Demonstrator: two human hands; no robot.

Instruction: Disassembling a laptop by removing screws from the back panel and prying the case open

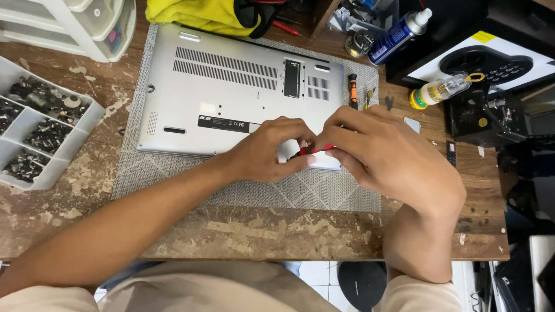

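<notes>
over the laptop (231, 86) — both hands (324, 151) grip a red screwdriver (315, 150).

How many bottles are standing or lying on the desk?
2: a blue spray bottle at the top, right of the laptop, and a small clear bottle with a yellow cap below it. Clutter may hide others.

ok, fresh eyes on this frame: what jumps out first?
A silver laptop lies upside down on a grey mat mid-table. At its near right corner the left hand and right hand meet around a small red tool. A white tray of dark screws sits at the far left, with a spray can and a small bottle at upper right.
</notes>
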